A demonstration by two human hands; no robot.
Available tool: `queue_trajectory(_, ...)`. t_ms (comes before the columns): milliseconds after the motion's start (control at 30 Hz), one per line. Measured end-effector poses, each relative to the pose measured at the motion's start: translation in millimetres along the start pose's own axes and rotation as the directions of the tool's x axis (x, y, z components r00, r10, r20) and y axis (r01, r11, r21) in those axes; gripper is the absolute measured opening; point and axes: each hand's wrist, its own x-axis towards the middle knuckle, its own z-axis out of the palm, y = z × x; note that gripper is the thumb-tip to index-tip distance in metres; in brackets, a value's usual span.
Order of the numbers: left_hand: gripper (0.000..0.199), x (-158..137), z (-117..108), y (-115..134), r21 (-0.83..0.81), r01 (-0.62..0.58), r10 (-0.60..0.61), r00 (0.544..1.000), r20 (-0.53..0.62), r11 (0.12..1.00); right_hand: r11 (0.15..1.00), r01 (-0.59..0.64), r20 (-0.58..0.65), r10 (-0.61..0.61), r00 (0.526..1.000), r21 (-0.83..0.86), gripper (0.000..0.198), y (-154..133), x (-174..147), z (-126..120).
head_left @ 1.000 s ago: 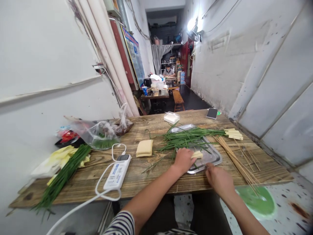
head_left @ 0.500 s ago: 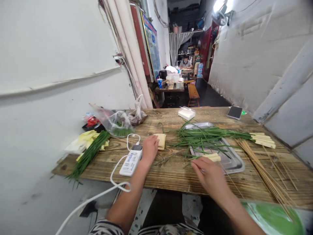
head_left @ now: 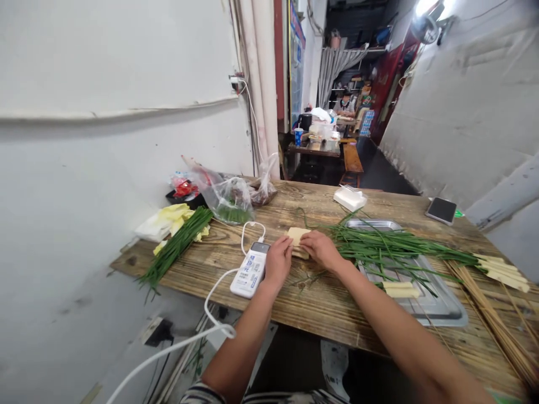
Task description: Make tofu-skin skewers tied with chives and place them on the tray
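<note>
Both my hands meet at a small stack of pale yellow tofu sheets [head_left: 298,233] in the middle of the wooden table. My left hand [head_left: 279,259] pinches the near left edge of the top sheet. My right hand [head_left: 322,250] has its fingers closed on the right side of that sheet, which is slightly raised at the near edge. Long green chives [head_left: 391,247] lie to the right across a metal tray [head_left: 452,311]. Rolled tofu pieces [head_left: 400,289] rest on the tray, with chive ends showing at their left.
A white power bank [head_left: 249,275] with a cable lies beside my left hand. Left are another chive bundle [head_left: 179,244] and plastic bags [head_left: 233,205]. Rightward are bamboo skewers [head_left: 490,308], more rolls [head_left: 503,270] and a phone [head_left: 441,210]. A white box [head_left: 350,198] stands behind. A person sits far back.
My right hand has moved left from beside the rolls on the tray to the tofu stack. My left hand has stayed at the stack. The view has turned left.
</note>
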Motion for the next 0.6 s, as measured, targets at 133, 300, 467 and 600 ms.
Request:
queue_trajectory(133,0.024,4,-2,0,-0.009,-0.032,0.032,0.999,0.004,0.999,0.998,-0.059,0.065,0.059,0.996,-0.006,0.022,-2,8,-8)
queue_trajectory(300,0.020,12,-5,4,0.009,-0.051,0.050,0.996,0.074,0.999,0.994,-0.106,0.126,0.106,0.986,-0.008,0.022,2,19,-15)
queue_trajectory(467,0.020,11,-7,2,-0.017,-0.001,0.002,0.998,0.068,1.000,0.994,-0.106,0.137,0.104,0.985,0.007,0.008,4,19,-15)
queue_trajectory(600,0.024,10,-7,-3,-0.061,0.005,-0.003,1.000,0.031,0.998,0.994,-0.104,0.129,0.101,0.987,0.018,0.005,3,19,-12)
